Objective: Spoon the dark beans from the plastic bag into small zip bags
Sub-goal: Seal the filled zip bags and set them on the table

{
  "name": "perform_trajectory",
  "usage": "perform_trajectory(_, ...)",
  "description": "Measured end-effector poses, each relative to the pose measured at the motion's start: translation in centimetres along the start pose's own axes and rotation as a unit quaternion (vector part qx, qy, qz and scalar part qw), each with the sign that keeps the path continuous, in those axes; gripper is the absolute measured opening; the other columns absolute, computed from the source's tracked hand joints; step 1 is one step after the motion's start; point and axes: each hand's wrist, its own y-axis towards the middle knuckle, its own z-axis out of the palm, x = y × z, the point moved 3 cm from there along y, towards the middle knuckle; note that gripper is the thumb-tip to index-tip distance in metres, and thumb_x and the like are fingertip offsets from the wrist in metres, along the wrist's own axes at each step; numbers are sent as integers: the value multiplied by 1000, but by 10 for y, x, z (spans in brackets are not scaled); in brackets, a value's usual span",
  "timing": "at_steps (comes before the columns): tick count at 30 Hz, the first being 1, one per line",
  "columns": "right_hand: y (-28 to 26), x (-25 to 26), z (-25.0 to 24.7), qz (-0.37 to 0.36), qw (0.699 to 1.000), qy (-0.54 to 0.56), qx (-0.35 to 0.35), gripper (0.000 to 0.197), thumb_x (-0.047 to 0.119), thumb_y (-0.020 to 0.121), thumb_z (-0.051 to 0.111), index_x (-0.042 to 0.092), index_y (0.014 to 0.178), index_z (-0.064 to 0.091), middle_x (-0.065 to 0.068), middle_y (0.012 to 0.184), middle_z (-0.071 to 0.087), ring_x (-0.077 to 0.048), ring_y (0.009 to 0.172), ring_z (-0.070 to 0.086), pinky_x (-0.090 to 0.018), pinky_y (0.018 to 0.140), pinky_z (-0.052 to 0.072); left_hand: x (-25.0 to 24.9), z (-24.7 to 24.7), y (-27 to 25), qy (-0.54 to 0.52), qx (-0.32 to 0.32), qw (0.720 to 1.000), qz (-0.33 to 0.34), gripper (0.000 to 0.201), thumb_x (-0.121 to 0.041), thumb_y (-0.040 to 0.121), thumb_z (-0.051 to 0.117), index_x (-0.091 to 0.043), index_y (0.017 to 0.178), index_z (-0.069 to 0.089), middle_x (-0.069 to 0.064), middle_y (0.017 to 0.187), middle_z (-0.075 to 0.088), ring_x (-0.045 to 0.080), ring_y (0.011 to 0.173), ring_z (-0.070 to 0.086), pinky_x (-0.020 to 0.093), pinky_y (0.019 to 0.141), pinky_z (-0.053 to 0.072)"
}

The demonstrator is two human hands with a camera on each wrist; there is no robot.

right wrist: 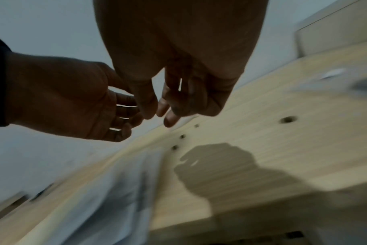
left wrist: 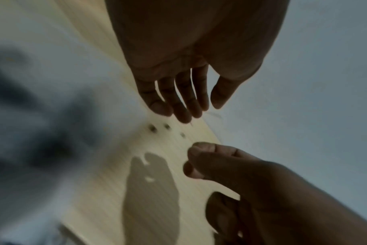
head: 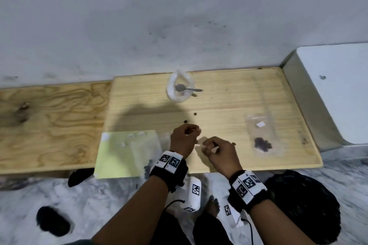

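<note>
Above the pale wooden board [head: 219, 105], both hands, left hand [head: 184, 138] and right hand [head: 218, 150], hang loosely curled, holding nothing; the limp clear plastic bag [head: 180, 89] looks slippery, best pinched at its rim

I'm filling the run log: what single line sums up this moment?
left hand: empty, relaxed | right hand: empty, loosely curled | spoon: in plastic bag | zip bag: holds beans

Left hand [head: 184, 138] and right hand [head: 218, 150] hover close together, fingers loosely curled.
</note>
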Motion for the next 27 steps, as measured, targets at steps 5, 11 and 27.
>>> perform_trajectory(5, -11, 39, 80, 22, 994, -53, 96, 19, 30, 80, 76, 36, 91, 61, 13, 98, 61, -9, 90, 60, -26, 79, 48, 34, -119, -8, 89, -135, 987, 20, 7, -20, 84, 71, -26, 80, 71, -7, 81, 70, 16, 79, 65, 24, 78, 47)
perform_trajectory(11, -13, 47, 125, 62, 986, -112, 110, 23, 42, 79, 75, 38, 96, 59, 13, 108, 56, -13, 96, 61, -36, 83, 54, 91, -179, -16, 97, -99, 987, -75, 6, -21, 83, 73, -24, 80, 69, -3, 96, 64, 20, 89, 60, 25, 77, 41)
perform_trajectory(27, 2, 77, 145, 39, 995, -21, 87, 23, -1, 82, 67, 21, 77, 71, 10, 77, 66, -6, 72, 61, -4, 60, 41, 99, -194, -5, -123, -86, 987, -51, 14, 1, 82, 71, -10, 89, 74, -5, 81, 71, 4, 74, 64, 11, 59, 48)
